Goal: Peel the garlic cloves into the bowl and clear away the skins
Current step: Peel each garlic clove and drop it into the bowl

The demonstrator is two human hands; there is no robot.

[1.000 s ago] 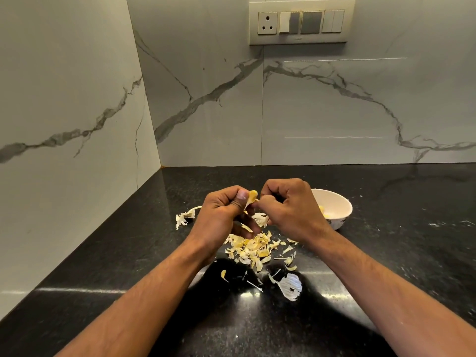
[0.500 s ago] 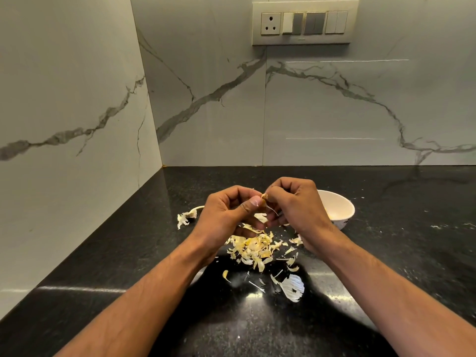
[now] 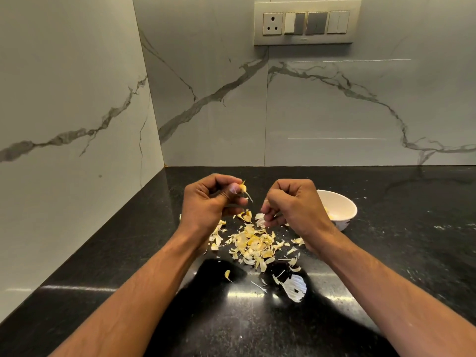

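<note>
Above the black countertop, both forearms reach in from the lower edge and the two hands sit apart, backs toward the camera. The left hand is curled, its thumb pressing a yellowish garlic clove against the fingers, so only the clove's tip shows, with a thin strip of skin trailing down from it. The right hand is closed into a loose fist, knuckles up; its fingertips are turned under and whether they pinch a scrap of skin I cannot tell. Beneath and between the hands lies a scattered heap of skins, partly covered by the left wrist, with one larger white papery piece nearer the camera. The white bowl stands on the counter just behind the right hand, which hides its left side; something pale yellow shows inside, too small to make out. A switch panel is set in the marble wall.
</note>
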